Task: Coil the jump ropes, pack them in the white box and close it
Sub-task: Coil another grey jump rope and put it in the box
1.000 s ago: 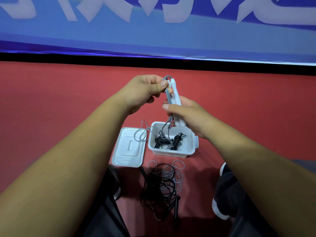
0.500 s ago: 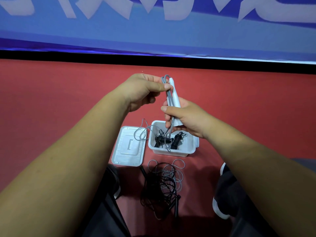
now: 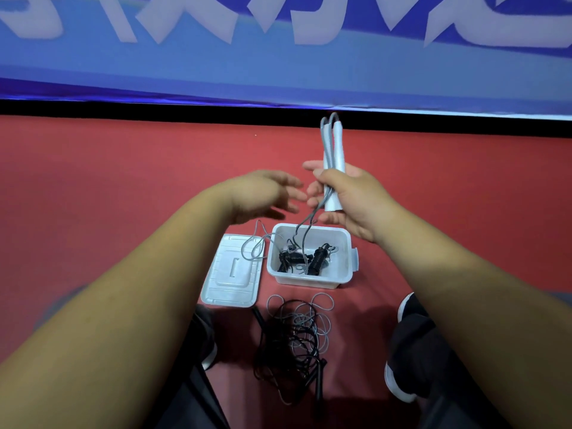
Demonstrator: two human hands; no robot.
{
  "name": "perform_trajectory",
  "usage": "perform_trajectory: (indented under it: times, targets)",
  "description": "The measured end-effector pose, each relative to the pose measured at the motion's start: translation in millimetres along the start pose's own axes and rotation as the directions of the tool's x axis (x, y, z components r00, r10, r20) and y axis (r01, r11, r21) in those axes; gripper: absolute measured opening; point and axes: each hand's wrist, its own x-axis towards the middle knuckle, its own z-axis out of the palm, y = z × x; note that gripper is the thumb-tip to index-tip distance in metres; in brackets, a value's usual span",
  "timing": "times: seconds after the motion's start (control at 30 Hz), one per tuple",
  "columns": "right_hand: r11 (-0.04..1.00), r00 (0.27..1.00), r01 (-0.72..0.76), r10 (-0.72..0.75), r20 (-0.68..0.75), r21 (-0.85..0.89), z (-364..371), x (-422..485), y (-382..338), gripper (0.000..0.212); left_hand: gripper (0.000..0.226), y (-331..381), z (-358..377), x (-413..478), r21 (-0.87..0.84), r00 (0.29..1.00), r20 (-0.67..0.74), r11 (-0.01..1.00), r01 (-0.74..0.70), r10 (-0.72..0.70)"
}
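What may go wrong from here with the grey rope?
1. The grey rope hangs from the handles in the right hand into the box and loops over the lid; pulling may drag the lid or tip the box.
2. It passes by the black coils in the box and may snag them.
3. The left hand is open, not holding the rope, so its folds may loosen.

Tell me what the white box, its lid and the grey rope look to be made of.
The white box: probably thin, milky plastic, by its moulded rim and side clasp. The lid: the same milky plastic, smooth, with pressed ridges. The grey rope: likely a plastic-coated cord, smooth and springy, since it holds loose loops; its core cannot be seen.
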Motion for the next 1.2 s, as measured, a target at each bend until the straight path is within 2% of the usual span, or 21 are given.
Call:
perform_trajectory:
  times: [0.07, 0.1, 0.2, 0.27, 0.37, 0.47, 0.53, 0.7, 0.77, 0.87, 0.97, 1.03, 1.1, 1.2]
  targets:
    - [0.997, 0.999, 0.024, -0.02, -0.048, 0.071, -4, 1, -8, 0.028, 0.058, -9, 10, -1, 0.03, 0.967, 0.253, 1.0, -0.01, 0.002]
    - [0.994, 0.997, 0.037, -0.029, -0.077, 0.102, -6, 2, -11, 0.028, 0.055, -11, 14, -2, 0.028, 0.948, 0.318, 0.999, -0.037, 0.026]
    - [0.98, 0.989, 0.072, -0.046, -0.141, 0.185, -15, 5, -18, 0.029, 0.037, -10, 19, -3, 0.024, 0.923, 0.366, 0.99, -0.137, 0.119]
    - [0.972, 0.985, 0.078, -0.041, -0.17, 0.219, -19, 5, -19, 0.031, 0.03, -7, 19, -4, 0.048, 0.934, 0.323, 0.983, -0.175, 0.15]
    - [0.958, 0.978, 0.072, -0.013, -0.209, 0.279, -22, 5, -18, 0.033, 0.035, -3, 20, -4, 0.084, 0.954, 0.244, 0.976, -0.199, 0.173]
    - [0.942, 0.976, 0.07, 0.003, -0.217, 0.328, -23, 6, -18, 0.036, 0.029, 1, 28, -9, -0.02, 0.934, 0.29, 0.977, -0.211, 0.207]
    - [0.942, 0.977, 0.071, 0.0, -0.213, 0.327, -24, 7, -17, 0.04, 0.035, 4, 33, -10, -0.036, 0.932, 0.301, 0.979, -0.201, 0.202]
    - [0.939, 0.972, 0.082, 0.0, -0.237, 0.334, -26, 6, -22, 0.038, 0.032, 4, 26, -6, 0.097, 0.964, 0.212, 0.978, -0.183, 0.159]
    - [0.947, 0.981, 0.073, -0.013, -0.192, 0.312, -26, 3, -25, 0.038, 0.028, 1, 15, -5, 0.213, 0.971, 0.204, 0.963, -0.166, 0.122]
    - [0.972, 0.999, 0.028, -0.018, -0.046, 0.235, -24, -2, -26, 0.04, 0.021, -6, -2, -2, 0.401, 0.977, 0.202, 0.904, -0.148, 0.07]
    - [0.991, 0.999, -0.032, 0.029, 0.026, 0.13, -22, -5, -23, 0.031, 0.022, -8, -13, 1, 0.579, 0.993, 0.117, 0.81, -0.095, 0.033]
    - [0.996, 0.995, -0.084, 0.082, 0.061, 0.028, -22, -6, -21, 0.026, 0.019, -6, -18, 1, 0.692, 0.997, 0.031, 0.718, -0.073, 0.071]
    - [0.985, 0.979, -0.162, 0.167, 0.115, -0.057, -21, -8, -18, 0.025, 0.012, -4, -24, 1, 0.742, 0.983, -0.065, 0.667, -0.067, 0.171]
    - [0.954, 0.927, -0.256, 0.289, 0.239, -0.159, -18, -15, -14, 0.032, 0.007, -2, -29, 2, 0.654, 0.949, -0.125, 0.743, -0.141, 0.29]
